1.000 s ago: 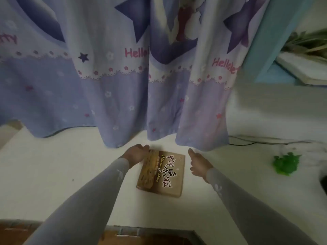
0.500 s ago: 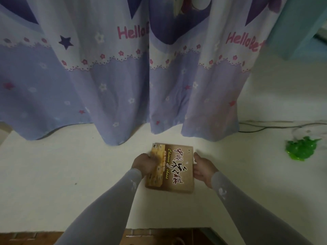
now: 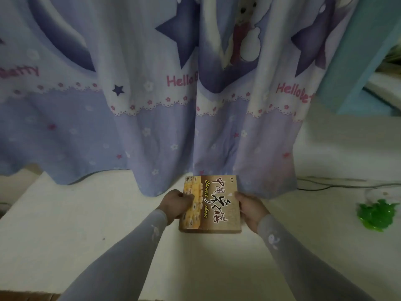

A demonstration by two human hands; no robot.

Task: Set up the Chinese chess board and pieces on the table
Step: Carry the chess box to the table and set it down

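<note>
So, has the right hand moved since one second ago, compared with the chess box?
Yes. The right hand has come in to the right edge of the chess box and grips it now; before it was apart from the box.

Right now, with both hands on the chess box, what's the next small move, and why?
Probably draw the Chinese chess box toward you, away from the curtain. The left hand and right hand each have a grip on one side, the box looks closed, and its far edge sits at the curtain hem, so opening there would be cramped.

Lilac star-print curtain (image 3: 130, 105), white table (image 3: 65, 224)
</note>
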